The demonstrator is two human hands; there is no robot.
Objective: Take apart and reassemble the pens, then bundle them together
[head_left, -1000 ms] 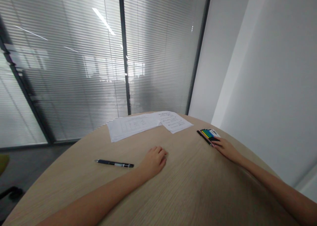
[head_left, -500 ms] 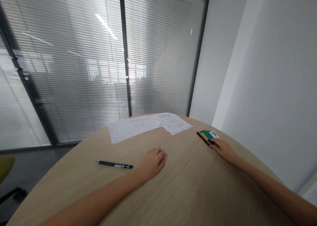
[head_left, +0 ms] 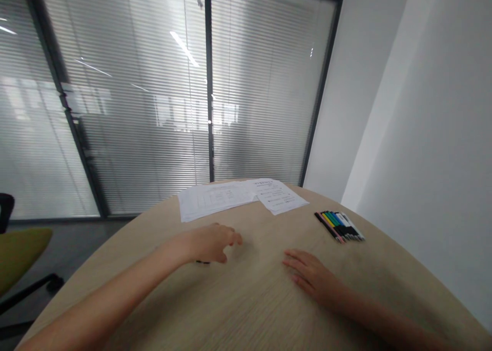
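Observation:
My left hand hovers over the table with its fingers loosely bent and apart, holding nothing. Beneath its wrist only one end of a black pen shows; my forearm covers the rest. My right hand is low over the table, its fingers stretched out and pointing left, with nothing in them. Beyond it, on the right, lies a neat row of several coloured pens, side by side: black, pink, yellow, green, blue and white. A gap separates this row from my right hand.
Printed sheets of paper overlap at the far side of the round wooden table. Behind it stands a glass partition with blinds, with a white wall at right. A yellow-green chair stands at left.
My right hand has left the row of pens and moved left and nearer to me. My left hand has lifted and shifted left over the black pen. The view has turned slightly left.

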